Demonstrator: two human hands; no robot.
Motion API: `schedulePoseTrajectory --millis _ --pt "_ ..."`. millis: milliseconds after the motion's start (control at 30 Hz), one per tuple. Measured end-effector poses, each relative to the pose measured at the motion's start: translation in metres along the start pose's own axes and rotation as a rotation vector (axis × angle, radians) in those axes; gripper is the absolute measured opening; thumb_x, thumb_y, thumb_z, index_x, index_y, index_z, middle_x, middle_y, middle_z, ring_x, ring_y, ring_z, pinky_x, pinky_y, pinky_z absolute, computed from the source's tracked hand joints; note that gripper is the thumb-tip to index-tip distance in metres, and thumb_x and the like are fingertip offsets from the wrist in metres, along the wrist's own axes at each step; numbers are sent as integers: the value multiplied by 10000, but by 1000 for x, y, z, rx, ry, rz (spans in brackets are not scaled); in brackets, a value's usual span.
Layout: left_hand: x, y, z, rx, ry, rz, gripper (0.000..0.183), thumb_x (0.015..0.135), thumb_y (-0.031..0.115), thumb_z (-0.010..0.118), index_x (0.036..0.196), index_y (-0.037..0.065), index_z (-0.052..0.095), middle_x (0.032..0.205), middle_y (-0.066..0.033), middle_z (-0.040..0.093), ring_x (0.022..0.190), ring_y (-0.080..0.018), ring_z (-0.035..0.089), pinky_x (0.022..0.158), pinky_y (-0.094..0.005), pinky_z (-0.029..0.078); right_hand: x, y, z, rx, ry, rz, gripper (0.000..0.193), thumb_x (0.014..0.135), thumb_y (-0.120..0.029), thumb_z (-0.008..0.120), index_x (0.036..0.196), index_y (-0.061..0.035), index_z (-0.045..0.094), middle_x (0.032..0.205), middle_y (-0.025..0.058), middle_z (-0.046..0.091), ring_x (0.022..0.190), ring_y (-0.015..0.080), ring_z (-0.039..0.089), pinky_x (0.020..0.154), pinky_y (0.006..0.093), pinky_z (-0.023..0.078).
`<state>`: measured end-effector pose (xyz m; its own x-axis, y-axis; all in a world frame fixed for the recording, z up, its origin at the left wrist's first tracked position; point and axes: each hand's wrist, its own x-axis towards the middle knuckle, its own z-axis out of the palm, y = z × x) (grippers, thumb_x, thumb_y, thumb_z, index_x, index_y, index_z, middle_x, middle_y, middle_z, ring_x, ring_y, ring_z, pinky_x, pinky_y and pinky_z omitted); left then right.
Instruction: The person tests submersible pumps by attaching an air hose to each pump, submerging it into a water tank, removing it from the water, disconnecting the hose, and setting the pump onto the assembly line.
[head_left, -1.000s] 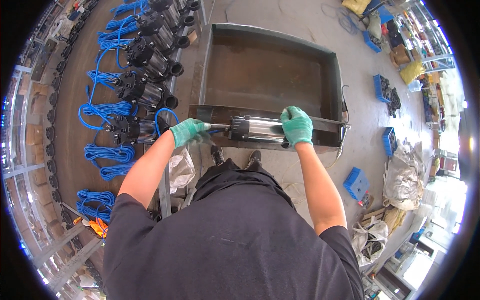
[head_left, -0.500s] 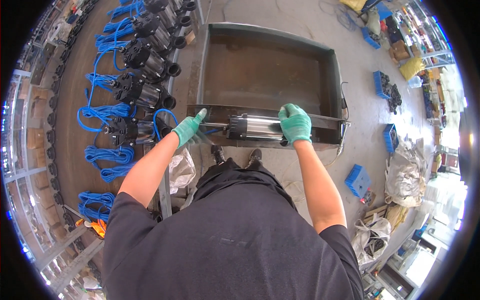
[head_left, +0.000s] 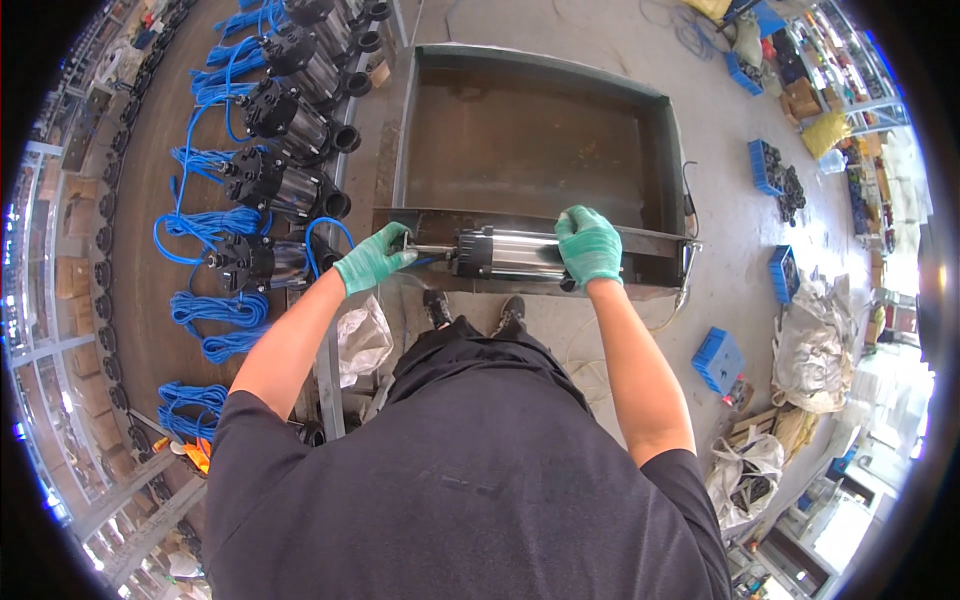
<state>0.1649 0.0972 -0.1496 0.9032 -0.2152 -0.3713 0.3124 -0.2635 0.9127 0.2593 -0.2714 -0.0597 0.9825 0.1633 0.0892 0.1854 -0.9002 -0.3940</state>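
A blue crate (head_left: 757,170) holds black parts (head_left: 772,160). Along the near side of the brown-floored metal tank (head_left: 530,140), the steel-bodied pump (head_left: 512,255) lies sideways — the right hand (head_left: 591,246) curled over its right end, the left hand (head_left: 371,260) closed around a thin metal rod (head_left: 434,248) at the other.

Cables (head_left: 218,309) left of tray (head_left: 530,150) and pump (head_left: 515,252)
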Motion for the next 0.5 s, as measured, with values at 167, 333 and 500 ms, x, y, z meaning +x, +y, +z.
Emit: schedulePoseTrajectory --millis 167,333,500 --pt "17 61 -14 330 -323 -206 330 947 258 702 1163 19 632 949 -23 641 875 -108 550 799 -308 489 -2 7 -6 -8 -19 31 210 928 -288 607 901 -103 702 900 146 697 885 370 661 801 493 526" --pt "-1 31 -11 460 -93 -84 324 871 203 775 1060 12 594 821 -107 599 769 -149 496 738 -342 481 1 0 4 0 -21 11 249 925 -307 582 859 -85 674 925 151 691 903 366 653 817 493 531" --pt "-5 14 3 546 79 97 299 818 78 807 1038 7 619 787 -139 631 687 -227 549 700 -349 496 0 -4 0 -3 -2 22 226 921 -287 588 854 -90 677 910 135 694 896 342 662 817 469 545"
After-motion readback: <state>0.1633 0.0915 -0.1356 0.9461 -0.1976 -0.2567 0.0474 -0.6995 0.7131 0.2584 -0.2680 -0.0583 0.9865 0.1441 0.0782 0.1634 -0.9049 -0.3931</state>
